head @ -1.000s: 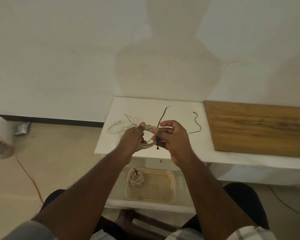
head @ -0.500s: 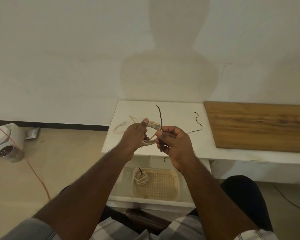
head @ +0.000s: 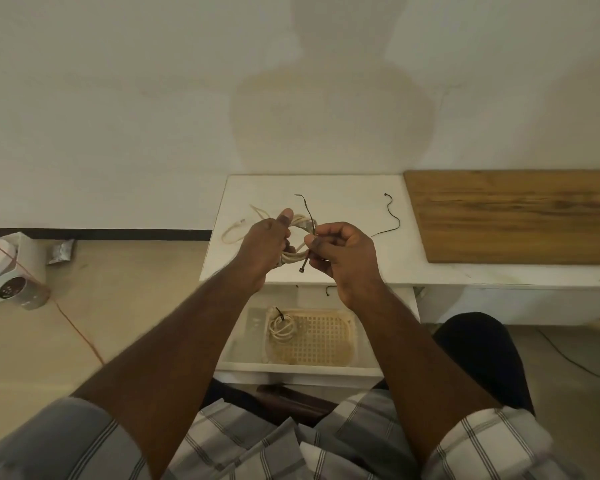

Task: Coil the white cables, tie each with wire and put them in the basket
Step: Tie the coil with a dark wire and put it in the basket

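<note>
White cable (head: 300, 221), wound into a small coil, is held up over the white worktop (head: 343, 188), gripped in the left hand (head: 264, 242) so the loops cannot spring apart. The right hand (head: 342, 251) pinches a dark wire tie (head: 308, 233) that crosses the coil, likely so it can be wrapped round and twisted. A loose cable end (head: 236, 227) trails onto the worktop. A spare tie (head: 390, 216) lies near the wooden board (head: 516, 216). Below, the basket (head: 347, 355) already holds one tied coil (head: 283, 327).
</note>
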